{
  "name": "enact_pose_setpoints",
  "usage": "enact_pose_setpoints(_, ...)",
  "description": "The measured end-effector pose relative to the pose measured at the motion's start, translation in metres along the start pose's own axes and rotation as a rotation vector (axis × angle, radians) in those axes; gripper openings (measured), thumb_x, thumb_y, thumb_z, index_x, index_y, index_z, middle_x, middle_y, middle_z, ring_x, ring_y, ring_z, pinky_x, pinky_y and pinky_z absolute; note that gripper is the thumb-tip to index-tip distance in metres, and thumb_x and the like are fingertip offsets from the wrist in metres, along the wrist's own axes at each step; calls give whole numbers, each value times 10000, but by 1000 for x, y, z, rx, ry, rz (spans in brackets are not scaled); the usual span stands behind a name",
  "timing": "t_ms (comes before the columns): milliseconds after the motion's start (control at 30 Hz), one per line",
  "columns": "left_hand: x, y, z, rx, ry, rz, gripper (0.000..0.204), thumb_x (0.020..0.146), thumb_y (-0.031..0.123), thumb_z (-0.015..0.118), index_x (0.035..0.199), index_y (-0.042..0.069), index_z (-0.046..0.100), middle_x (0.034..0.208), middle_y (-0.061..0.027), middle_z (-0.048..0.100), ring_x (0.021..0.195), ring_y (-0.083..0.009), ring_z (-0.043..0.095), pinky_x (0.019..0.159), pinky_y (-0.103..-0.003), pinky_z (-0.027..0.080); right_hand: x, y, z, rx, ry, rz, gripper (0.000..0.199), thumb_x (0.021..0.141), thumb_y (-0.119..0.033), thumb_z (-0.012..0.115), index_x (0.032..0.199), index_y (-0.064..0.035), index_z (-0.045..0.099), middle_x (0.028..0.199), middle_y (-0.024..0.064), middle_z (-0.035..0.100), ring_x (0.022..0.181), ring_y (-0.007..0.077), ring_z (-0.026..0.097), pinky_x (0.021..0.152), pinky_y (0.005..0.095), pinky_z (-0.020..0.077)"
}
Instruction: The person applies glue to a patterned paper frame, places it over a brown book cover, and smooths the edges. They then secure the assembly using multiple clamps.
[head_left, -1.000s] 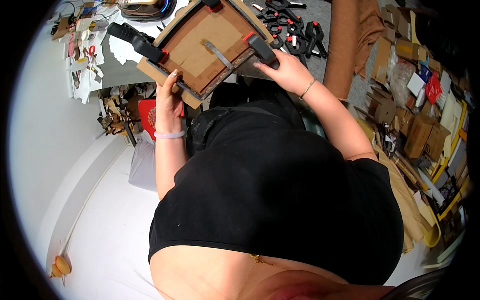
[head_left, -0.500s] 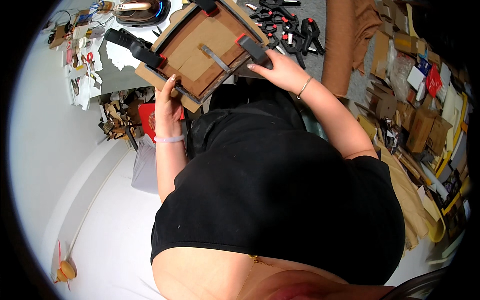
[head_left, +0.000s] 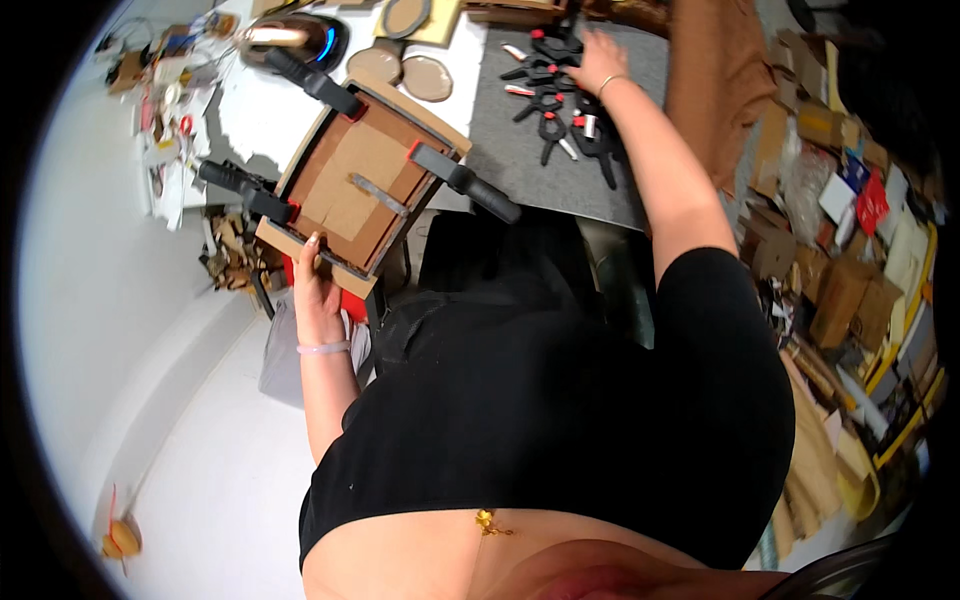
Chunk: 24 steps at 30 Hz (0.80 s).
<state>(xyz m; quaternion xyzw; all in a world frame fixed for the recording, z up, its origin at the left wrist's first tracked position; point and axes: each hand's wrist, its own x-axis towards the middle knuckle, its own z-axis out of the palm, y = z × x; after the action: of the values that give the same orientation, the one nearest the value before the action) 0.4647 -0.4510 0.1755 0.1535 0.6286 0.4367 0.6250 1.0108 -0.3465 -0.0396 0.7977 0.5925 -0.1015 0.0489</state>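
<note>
My left hand is closed on the near-left corner of a brown rectangular frame, thumb on top, holding it tilted. Brown board fills the frame, and a narrow grey metal strip lies across it. Black spring clamps with red tips grip its edges: one at the left, one at the far side and one at the right. My right hand reaches over a pile of black spring clamps, fingers apart; whether it touches one cannot be made out.
The loose clamps lie on a grey mat. Behind the frame stand a dark iron with a blue light and round brown-grey pieces. Brown cloth hangs at the mat's right, with cardboard boxes beyond.
My right hand has let go of the clamp on the frame's right side and moved far right to the clamp pile. My left hand has lowered the frame toward me and left.
</note>
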Motion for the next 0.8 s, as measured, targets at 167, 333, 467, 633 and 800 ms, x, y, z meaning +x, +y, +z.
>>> enact_pose_setpoints(167,-3,-9,-21,-69,88,-32,450,961,251,757,1344,53,628,1303,-86,684,1235,-275,635,1091,-443,503,48,17,-2,-163,-395,43,1022,679,-689,875,1501,-177,548,1518,165,533,1421,367,509,1141,631,394)
enact_pose_setpoints(333,-2,-5,-7,-166,62,-81,400,964,261,758,1296,63,656,1262,-78,700,1166,-261,670,1026,-430,551,38,67,-28,190,-249,-21,802,792,-558,740,1390,-36,628,1359,265,651,1271,398,627,1094,450,486)
enact_pose_setpoints(467,8,1,-6,-236,-22,43,393,969,268,749,1290,61,657,1263,-82,700,1163,-263,673,1012,-436,557,-89,26,-126,1182,-316,27,451,955,-346,729,1251,-8,684,1098,56,719,984,151,642,889,311,512)
enact_pose_setpoints(633,15,19,22,-301,-122,78,403,967,252,748,1297,44,648,1282,-94,688,1183,-262,663,1036,-441,547,-281,-91,-208,1231,-558,-51,342,943,-319,804,1109,-31,719,956,3,690,869,101,607,804,297,522)
enact_pose_setpoints(800,14,31,49,-379,-171,49,432,944,96,745,1334,43,568,1222,-70,675,1153,-231,662,1036,-430,558,-288,-178,-170,1012,-555,-211,538,879,-514,822,931,8,704,773,128,683,696,216,624,694,353,512)
